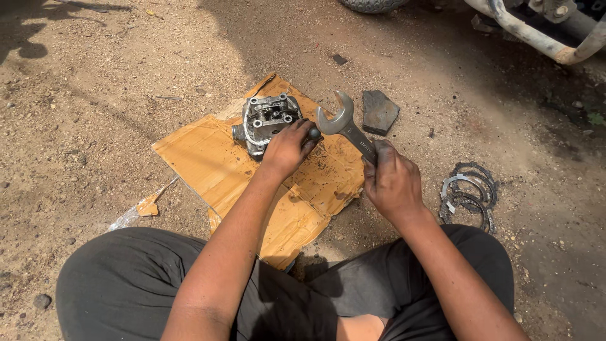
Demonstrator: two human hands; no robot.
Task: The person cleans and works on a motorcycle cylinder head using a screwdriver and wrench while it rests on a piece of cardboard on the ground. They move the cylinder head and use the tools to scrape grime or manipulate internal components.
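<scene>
1. Evidently, a small metal engine part [267, 124] is being steadied on a sheet of brown cardboard [208, 164] that is spread over the dirt ground [82, 107], while a large open-ended wrench [346, 126] is being held raised beside it.
2. The left hand [289, 149] is being pressed against the near right side of the engine part; its fingers are curled, and a small dark round piece [314, 133] is being pinched or covered at the fingertips. What that piece is cannot be told.
3. The right hand [392, 183] is being closed fully round the wrench's handle, with the fingers wrapped tight and only the upper shaft and head being left showing.
4. The step in hand is judged to be a striking or levering stage: the part is being braced and the wrench is being poised just beside the left hand's fingertips, not yet touching the part.
5. The next move is judged to call for a firm brace on the part and careful aim, since the wrench's head is being held very near the left fingers.
6. The wrench's long axis is being kept on a diagonal, from the right hand at lower right up to the head at upper left; its open jaw is being pointed up and away from the person, toward the engine part's right edge.
7. A flat dark stone [379, 111] is lying just beyond the wrench, and a stack of thin metal rings [468, 196] is lying to the right, well apart from the cardboard.
</scene>
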